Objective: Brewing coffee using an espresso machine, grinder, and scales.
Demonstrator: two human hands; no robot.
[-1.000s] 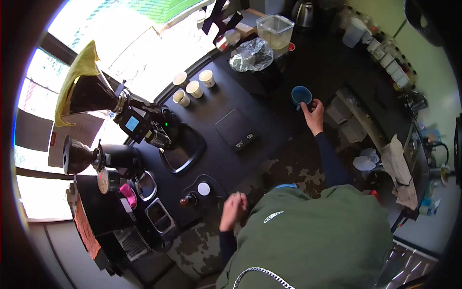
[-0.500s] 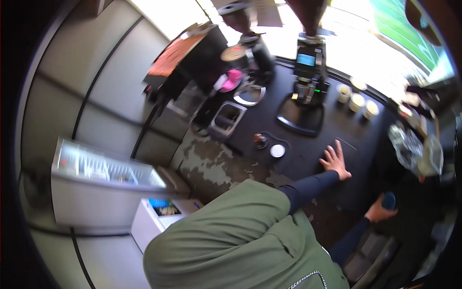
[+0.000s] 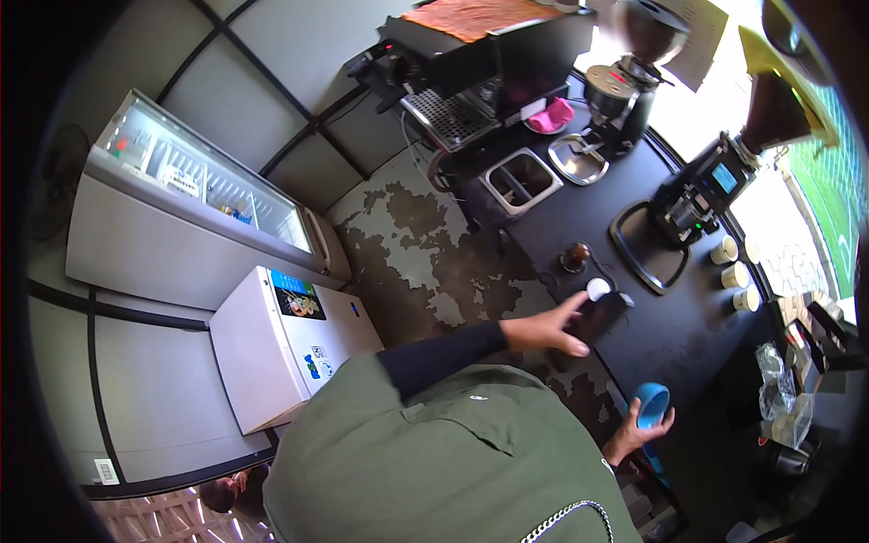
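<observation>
My right hand [image 3: 639,430] holds a blue cup [image 3: 648,409] tilted beside the front edge of the black counter [image 3: 634,348]. Over that edge, my left hand [image 3: 548,330] has its thumb and fingers around the near end of a black, roughly cylindrical object [image 3: 605,321]; blur hides its exact kind. Just beyond it, a small white-topped round piece [image 3: 597,289] and a brown-topped tool [image 3: 575,257] rest on a dark mat.
Behind stand a coffee grinder [image 3: 701,201], a second grinder [image 3: 623,95] and an espresso machine [image 3: 480,81]. Several paper cups [image 3: 735,275] line the window side. A metal knock box [image 3: 520,181] sits left, a glass-topped freezer [image 3: 199,195] far left, and a white cabinet [image 3: 281,348] nearer.
My view has swung right. My left hand has drawn back from the counter top, and the black object now shows at its fingers. My right hand still holds the blue cup, now tilted with its inside showing.
</observation>
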